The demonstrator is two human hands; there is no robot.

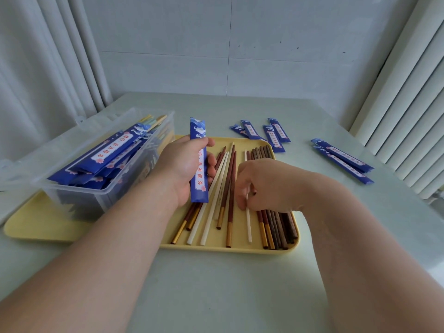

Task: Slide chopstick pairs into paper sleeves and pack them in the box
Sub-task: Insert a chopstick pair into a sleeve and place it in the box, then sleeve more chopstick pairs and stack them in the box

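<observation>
My left hand (187, 164) grips an empty blue paper sleeve (199, 162), held upright over the yellow tray (216, 246). My right hand (259, 183) reaches down onto the tray and pinches a white chopstick (249, 224) with curled fingertips. Loose chopsticks lie lengthwise in the tray: white ones (211, 200), red-brown ones with gold ends (230, 188) and several dark wooden ones (281, 224) at the right. A clear plastic box (101, 188) stands at the left, filled with sleeved chopstick pairs (105, 152).
Several empty blue sleeves (271, 134) lie on the pale table behind the tray, and more sleeves (343, 159) at the right. The box rests on a second yellow tray (36, 227). Curtains hang left and right; a white wall is behind.
</observation>
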